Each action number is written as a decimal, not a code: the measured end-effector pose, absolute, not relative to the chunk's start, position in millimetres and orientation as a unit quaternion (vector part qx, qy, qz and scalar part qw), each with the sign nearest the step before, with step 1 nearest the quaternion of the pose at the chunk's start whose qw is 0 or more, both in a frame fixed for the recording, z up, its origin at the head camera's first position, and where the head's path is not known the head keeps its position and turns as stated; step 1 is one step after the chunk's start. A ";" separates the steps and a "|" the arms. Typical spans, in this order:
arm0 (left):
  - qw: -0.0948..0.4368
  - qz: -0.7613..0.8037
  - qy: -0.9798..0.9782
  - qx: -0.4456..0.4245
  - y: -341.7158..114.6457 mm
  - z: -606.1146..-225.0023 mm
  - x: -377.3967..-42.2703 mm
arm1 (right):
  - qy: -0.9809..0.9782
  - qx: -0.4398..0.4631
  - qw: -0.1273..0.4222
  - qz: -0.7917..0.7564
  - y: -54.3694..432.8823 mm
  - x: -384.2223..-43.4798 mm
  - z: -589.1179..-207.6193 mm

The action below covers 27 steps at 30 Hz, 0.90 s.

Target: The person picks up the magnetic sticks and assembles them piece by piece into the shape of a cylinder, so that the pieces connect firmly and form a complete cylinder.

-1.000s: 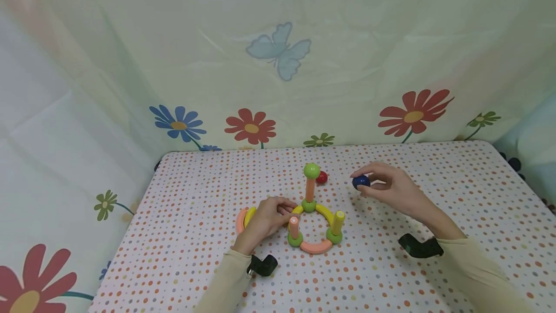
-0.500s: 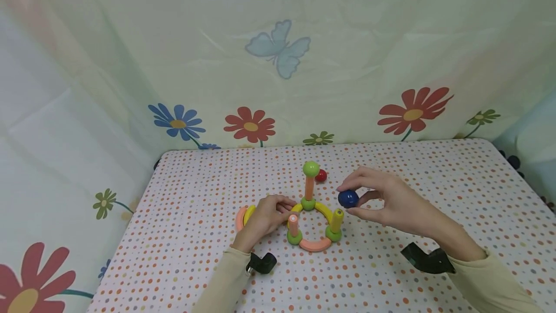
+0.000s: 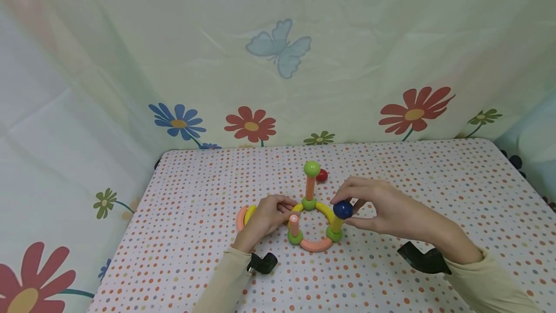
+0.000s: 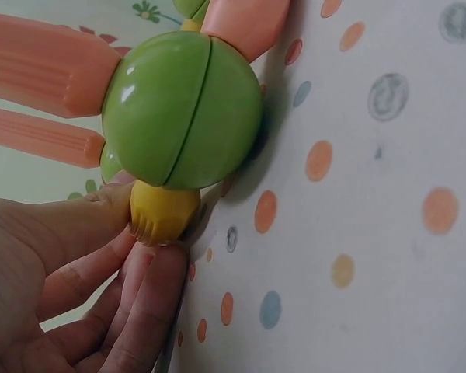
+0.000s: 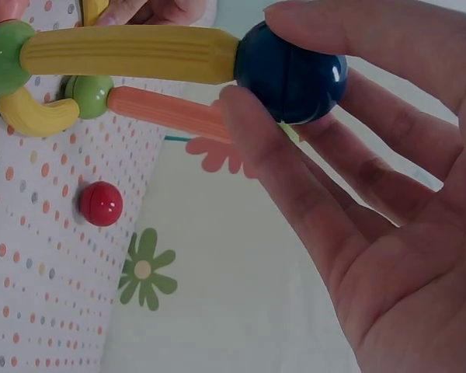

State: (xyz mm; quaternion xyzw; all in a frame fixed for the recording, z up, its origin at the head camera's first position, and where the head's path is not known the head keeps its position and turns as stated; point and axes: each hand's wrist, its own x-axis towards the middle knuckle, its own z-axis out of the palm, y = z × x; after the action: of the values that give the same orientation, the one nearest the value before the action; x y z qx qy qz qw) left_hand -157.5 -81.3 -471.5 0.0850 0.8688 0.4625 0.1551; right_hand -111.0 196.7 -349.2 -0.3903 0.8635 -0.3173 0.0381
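Note:
My right hand pinches a dark blue ball between thumb and fingers, right at the top end of an upright yellow rod. That rod stands in a green ball, part of a ring of green balls joined by curved yellow and salmon pieces. With thumb and fingers, my left hand holds the ring's curved yellow piece on the left side. A short salmon rod rises from the near-left green ball. At the back, a salmon rod carries a light green ball.
A red ball lies on the dotted tablecloth behind the ring. Curved salmon and yellow pieces lie left of the left hand, partly hidden by it. A flowered curtain hangs along the table's back edge.
My right hand has brought the blue ball leftward and nearer, from beyond the ring onto the top of the yellow rod. The left hand has stayed in place on the ring.

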 end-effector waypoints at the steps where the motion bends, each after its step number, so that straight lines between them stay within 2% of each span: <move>1: 0.155 0.464 0.868 0.085 -81.4 -471.2 -157.6 | 0.864 -0.390 0.039 -0.316 196.4 -111.1 -349.3; 15: 0.149 0.456 0.872 0.095 -82.5 -472.5 -157.1 | 0.871 -0.382 0.023 -0.307 196.1 -111.4 -351.0; 19: 0.147 0.457 0.871 0.101 -83.4 -473.1 -156.3 | 0.873 -0.353 0.013 -0.336 199.1 -116.2 -353.9; 27: 0.150 0.461 0.869 0.095 -81.5 -472.2 -155.8 | 0.878 -0.286 0.012 -0.383 204.2 -172.4 -388.5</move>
State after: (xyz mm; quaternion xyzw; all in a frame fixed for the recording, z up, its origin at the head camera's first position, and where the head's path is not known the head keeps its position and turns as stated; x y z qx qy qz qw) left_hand -155.8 -81.5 -472.2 0.0951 0.8693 0.4613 0.1500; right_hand -172.4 204.2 -388.5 -0.2863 0.8782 -0.3830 0.0123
